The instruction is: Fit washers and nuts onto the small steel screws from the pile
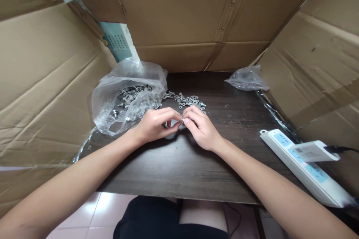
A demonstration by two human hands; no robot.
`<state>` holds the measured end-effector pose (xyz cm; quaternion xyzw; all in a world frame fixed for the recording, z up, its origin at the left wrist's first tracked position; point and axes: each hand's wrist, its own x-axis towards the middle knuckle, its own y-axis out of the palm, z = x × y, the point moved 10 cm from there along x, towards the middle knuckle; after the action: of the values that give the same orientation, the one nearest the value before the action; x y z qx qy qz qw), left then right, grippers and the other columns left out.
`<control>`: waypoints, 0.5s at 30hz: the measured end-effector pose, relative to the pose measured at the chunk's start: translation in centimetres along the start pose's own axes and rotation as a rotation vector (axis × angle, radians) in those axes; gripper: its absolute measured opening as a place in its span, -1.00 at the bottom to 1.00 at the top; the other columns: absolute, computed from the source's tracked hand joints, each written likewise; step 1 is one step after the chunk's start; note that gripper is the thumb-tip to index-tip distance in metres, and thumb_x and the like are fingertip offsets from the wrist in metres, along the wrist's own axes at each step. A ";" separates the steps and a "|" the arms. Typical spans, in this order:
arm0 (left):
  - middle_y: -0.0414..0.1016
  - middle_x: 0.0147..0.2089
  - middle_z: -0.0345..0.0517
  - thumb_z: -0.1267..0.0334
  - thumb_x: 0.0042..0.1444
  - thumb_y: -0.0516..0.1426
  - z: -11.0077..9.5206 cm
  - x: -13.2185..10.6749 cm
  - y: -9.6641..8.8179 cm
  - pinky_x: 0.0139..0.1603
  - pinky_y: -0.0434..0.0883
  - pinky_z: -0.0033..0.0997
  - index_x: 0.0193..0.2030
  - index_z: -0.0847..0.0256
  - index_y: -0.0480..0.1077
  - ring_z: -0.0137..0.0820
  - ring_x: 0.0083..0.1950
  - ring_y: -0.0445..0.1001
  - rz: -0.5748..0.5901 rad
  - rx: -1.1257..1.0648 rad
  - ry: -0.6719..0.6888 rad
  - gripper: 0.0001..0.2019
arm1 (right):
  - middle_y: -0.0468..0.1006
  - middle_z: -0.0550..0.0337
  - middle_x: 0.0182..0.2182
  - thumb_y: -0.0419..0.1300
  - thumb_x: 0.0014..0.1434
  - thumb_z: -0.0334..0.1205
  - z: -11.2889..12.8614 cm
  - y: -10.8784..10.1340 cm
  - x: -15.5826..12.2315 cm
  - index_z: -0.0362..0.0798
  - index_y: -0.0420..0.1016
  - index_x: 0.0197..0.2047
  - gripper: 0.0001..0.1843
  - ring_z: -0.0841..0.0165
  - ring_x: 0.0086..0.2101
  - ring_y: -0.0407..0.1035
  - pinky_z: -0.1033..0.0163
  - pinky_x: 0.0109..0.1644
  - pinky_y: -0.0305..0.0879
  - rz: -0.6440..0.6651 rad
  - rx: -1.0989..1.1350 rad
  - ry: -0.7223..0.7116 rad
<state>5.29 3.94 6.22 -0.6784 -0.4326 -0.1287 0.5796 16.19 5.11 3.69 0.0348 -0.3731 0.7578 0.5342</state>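
Observation:
My left hand (157,124) and my right hand (200,127) meet over the dark wooden table (179,171), fingertips pinched together on a small metal fastener (179,121) between them. The part is mostly hidden by the fingers. Just beyond the hands lies a loose pile of small metal bolts, nuts and washers (190,101). To the left, a large clear plastic bag (126,95) holds several more metal fasteners and touches my left hand's far side.
A smaller clear plastic bag (246,79) lies at the back right. A white power strip (305,168) with a white adapter (314,151) plugged in sits along the right edge. Cardboard walls (47,82) enclose the table on three sides.

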 end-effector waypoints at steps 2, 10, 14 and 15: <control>0.66 -0.19 -0.09 0.36 0.26 0.19 0.0 0.0 0.0 -0.42 0.46 -0.55 -0.17 0.22 0.48 -0.49 -0.36 0.56 -0.002 0.011 0.002 -0.96 | 0.38 0.08 -0.21 -0.02 0.43 -0.26 -0.1 0.1 0.0 -0.02 0.33 -0.35 -0.72 0.26 -0.19 0.35 0.09 -0.04 0.33 0.011 -0.002 0.012; 0.66 -0.18 -0.10 0.38 0.23 0.22 -0.1 0.2 -0.5 -0.43 0.44 -0.56 -0.17 0.24 0.48 -0.53 -0.43 0.50 -0.020 0.027 0.002 -0.95 | 0.38 0.11 -0.21 0.07 0.36 -0.28 0.0 -0.3 0.0 -0.02 0.33 -0.25 -0.89 0.31 -0.28 0.31 0.15 -0.17 0.31 -0.013 -0.006 0.016; 0.66 -0.18 -0.10 0.38 0.24 0.21 -0.1 0.1 -0.2 -0.42 0.45 -0.57 -0.17 0.23 0.48 -0.53 -0.41 0.52 -0.011 0.020 0.006 -0.96 | 0.38 0.10 -0.22 0.04 0.39 -0.29 0.2 -0.2 0.0 -0.02 0.34 -0.29 -0.82 0.28 -0.20 0.34 0.13 -0.08 0.32 -0.013 -0.009 -0.012; 0.66 -0.18 -0.11 0.38 0.24 0.21 -0.1 0.1 -0.2 -0.42 0.45 -0.57 -0.17 0.23 0.48 -0.53 -0.42 0.52 -0.009 0.021 0.007 -0.96 | 0.38 0.09 -0.21 0.02 0.41 -0.28 0.1 -0.1 0.0 -0.02 0.34 -0.30 -0.79 0.28 -0.20 0.35 0.12 -0.06 0.32 -0.011 -0.009 -0.012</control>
<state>5.24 3.88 6.42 -0.6700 -0.4350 -0.1290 0.5875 16.23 5.02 3.84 0.0389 -0.3795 0.7528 0.5364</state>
